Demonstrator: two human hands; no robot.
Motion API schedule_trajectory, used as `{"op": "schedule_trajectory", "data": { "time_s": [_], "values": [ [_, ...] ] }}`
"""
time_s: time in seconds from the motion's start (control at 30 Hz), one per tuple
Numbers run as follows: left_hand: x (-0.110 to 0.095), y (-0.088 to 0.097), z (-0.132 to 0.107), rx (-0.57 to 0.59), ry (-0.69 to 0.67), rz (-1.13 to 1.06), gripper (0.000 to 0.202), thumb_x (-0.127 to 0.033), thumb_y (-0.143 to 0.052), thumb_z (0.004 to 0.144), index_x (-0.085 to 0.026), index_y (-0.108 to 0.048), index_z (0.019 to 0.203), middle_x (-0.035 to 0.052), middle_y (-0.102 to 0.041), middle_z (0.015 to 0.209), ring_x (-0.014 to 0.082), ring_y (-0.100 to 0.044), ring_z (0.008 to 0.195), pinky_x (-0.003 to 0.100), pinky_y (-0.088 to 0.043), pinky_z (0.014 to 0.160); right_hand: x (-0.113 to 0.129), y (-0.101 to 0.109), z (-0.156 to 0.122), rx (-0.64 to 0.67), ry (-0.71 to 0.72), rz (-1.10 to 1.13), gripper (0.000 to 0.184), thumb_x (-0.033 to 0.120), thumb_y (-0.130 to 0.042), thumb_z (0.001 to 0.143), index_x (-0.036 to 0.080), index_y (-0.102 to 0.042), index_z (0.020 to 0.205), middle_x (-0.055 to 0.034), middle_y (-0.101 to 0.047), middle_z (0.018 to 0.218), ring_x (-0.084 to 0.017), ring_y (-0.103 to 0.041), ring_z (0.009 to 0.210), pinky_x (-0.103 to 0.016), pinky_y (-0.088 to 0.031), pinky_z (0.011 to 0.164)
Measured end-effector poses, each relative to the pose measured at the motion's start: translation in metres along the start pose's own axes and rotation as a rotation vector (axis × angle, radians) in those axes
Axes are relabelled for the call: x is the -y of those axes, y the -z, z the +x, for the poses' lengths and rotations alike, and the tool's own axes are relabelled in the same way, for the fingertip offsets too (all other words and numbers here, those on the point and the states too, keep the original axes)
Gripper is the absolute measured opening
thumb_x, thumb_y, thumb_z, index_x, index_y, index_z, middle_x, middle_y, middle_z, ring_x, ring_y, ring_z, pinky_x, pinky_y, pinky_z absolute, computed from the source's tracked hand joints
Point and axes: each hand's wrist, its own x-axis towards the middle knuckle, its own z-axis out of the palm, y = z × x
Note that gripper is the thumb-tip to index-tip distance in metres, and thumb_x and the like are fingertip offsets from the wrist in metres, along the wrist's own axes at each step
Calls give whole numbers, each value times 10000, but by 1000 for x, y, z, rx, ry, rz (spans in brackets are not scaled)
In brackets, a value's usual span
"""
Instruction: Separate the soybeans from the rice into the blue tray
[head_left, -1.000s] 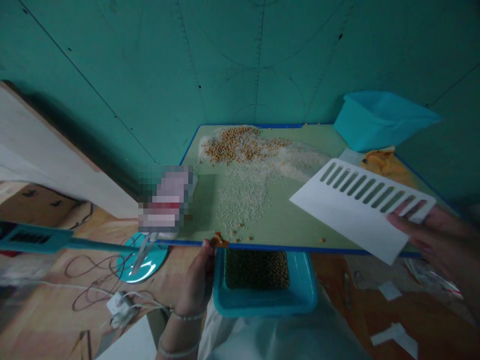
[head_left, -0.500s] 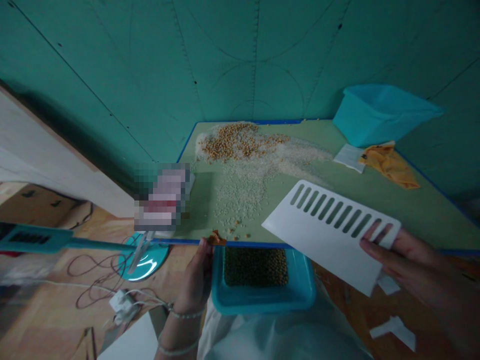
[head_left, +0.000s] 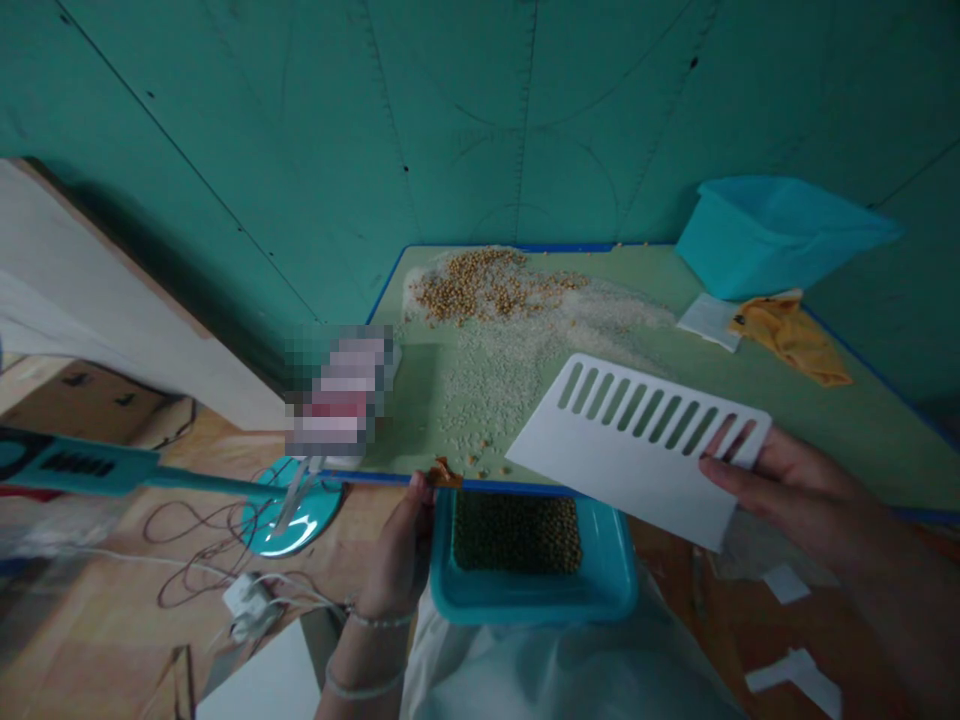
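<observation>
My right hand [head_left: 795, 480] grips a white plastic scraper [head_left: 637, 460] by its slotted side, thumb on top. The scraper hangs tilted over the front part of the green table [head_left: 409, 400]. White grains [head_left: 487, 385] and a heap of yellow soybeans [head_left: 480, 285] spread across the tabletop. My left hand [head_left: 397, 550] is closed at the front edge, its thumb beside a brown scrap [head_left: 445, 474]; its other fingers are mostly hidden. Right of it, below the edge, a blue basin [head_left: 532, 605] holds green beans [head_left: 491, 535] and soybeans [head_left: 568, 530].
A blue bin [head_left: 750, 245] stands at the back right, with a white paper [head_left: 711, 320] and an orange cloth [head_left: 795, 335] before it. At left are a blurred-out phone-like screen [head_left: 341, 395] on a stand, a white power adapter [head_left: 251, 605] and cables.
The scraper and my right hand have shifted left and slightly up over the table. The whole view has drifted a little; my left hand stays at the table's front edge.
</observation>
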Motion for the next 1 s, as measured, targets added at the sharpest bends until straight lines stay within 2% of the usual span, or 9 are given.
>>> {"op": "schedule_trajectory", "data": {
  "time_s": [0.13,0.27,0.33,0.47,0.6,0.7,0.87,1.0],
  "values": [
    [2,6,2,-46,11,-43,400,-439,-961,360,-181,-667,444,-74,-575,316,29,-433,259,122,-315,286,9,-8,10,71,11,-48,443,594,-811,622,272,-673,892,-39,-786,953,-251,-724,858,-391,-579,813],
    [0,10,4,-30,-3,-17,381,-440,-952,400,-184,-678,466,-68,-616,362,56,-502,311,140,-391,336,9,-10,13,157,35,-134,452,605,-769,674,250,-692,943,-79,-784,975,-302,-719,948,-442,-580,830],
    [-2,11,5,-35,-38,35,384,-450,-950,396,-178,-691,475,-65,-614,359,74,-545,340,145,-424,356,7,-8,13,165,61,-156,422,603,-758,687,254,-700,917,-74,-785,955,-305,-723,933,-453,-584,826],
    [-4,12,6,-67,-54,127,429,-515,-934,374,-172,-742,545,-26,-703,445,115,-605,386,191,-521,428,7,-7,17,161,105,-125,378,586,-760,699,274,-707,908,-55,-786,935,-298,-733,900,-454,-601,792],
    [-3,14,6,-54,-63,114,399,-496,-932,407,-175,-731,534,-69,-597,343,80,-484,295,185,-445,365,10,-14,23,168,140,-130,431,603,-774,672,272,-694,936,-54,-788,944,-304,-728,938,-457,-599,820],
    [-2,16,6,-49,-53,99,394,-493,-922,449,-172,-723,559,-31,-676,422,120,-594,375,195,-451,390,15,-22,24,205,142,-186,461,653,-754,657,254,-686,878,-66,-786,910,-309,-730,907,-463,-601,803],
    [-3,13,5,-69,-63,96,420,-485,-939,397,-177,-741,603,-15,-727,475,138,-635,408,204,-491,429,28,-32,23,127,174,-179,542,736,-769,531,270,-651,781,-54,-780,819,-312,-733,862,-476,-593,811],
    [-3,12,5,-77,-55,124,427,-524,-924,404,-185,-727,576,-19,-729,476,141,-637,395,210,-517,439,34,-38,29,85,196,-196,573,761,-766,485,274,-650,765,-46,-775,786,-312,-730,842,-475,-595,789]
  ]
}}
